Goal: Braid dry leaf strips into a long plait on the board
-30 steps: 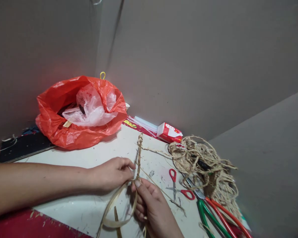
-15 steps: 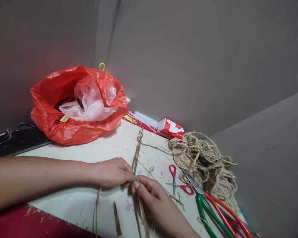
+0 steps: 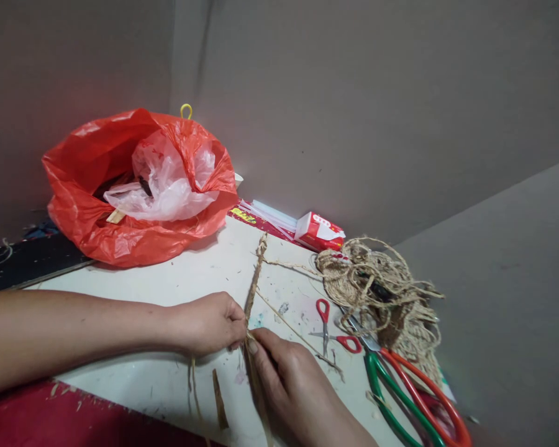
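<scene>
At the middle of the white tabletop [image 3: 200, 279], a tan fibre cord [image 3: 255, 282], running from a knotted far end down to the fingertips. Pinched at its near end between thumb and fingers of the right hand [image 3: 291, 372]. Just beside, with fingertips close against that same end, the left hand [image 3: 214, 323], curled closed, its grasp hidden from view. Below the left wrist, loose strands [image 3: 195, 388]; nearer the middle, a short brown strip [image 3: 220, 400]. From the cord toward the near right, a thin stalk [image 3: 298, 327], with small red-handled scissors [image 3: 348, 344] spread just beyond. Farther right, a tangled heap of rope [image 3: 382, 285], with large green-and-red-handled shears [image 3: 412, 397] on its near side. At the far edge, a red-and-white packet [image 3: 320, 231]. At far left, an open red plastic bag [image 3: 135, 245] with crumpled whitish plastic [image 3: 168, 186] inside, partly over a black board [image 3: 28, 264].
</scene>
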`<action>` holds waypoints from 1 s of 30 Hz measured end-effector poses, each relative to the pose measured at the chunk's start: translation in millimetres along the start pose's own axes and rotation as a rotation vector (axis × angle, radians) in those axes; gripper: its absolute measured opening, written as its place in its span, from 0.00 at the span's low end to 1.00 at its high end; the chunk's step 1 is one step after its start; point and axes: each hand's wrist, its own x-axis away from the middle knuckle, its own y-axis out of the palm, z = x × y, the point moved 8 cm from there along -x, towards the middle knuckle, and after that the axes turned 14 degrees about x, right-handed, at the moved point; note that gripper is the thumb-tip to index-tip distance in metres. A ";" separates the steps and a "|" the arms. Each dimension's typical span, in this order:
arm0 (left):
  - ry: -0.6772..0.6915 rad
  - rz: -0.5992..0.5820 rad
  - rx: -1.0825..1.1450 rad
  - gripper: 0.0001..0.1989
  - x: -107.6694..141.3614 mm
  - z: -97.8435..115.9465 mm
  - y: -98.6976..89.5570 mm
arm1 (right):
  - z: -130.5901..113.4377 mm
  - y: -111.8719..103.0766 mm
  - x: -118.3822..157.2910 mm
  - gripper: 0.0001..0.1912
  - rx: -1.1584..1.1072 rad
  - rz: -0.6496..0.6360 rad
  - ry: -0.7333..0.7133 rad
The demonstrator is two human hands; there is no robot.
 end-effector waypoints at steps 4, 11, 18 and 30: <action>0.019 -0.003 0.010 0.09 1.4 1.6 1.6 | 3.9 -5.9 1.5 0.17 0.034 0.021 0.045; 0.048 -0.014 0.091 0.10 2.0 6.7 3.5 | -15.3 8.2 5.7 0.16 -0.193 0.067 -0.018; 0.031 -0.003 0.141 0.11 2.2 2.9 4.0 | -25.9 25.2 8.1 0.10 0.285 0.094 -0.085; 0.076 -0.046 0.328 0.13 4.9 6.7 7.8 | 15.5 -35.1 11.9 0.16 -0.540 0.297 0.175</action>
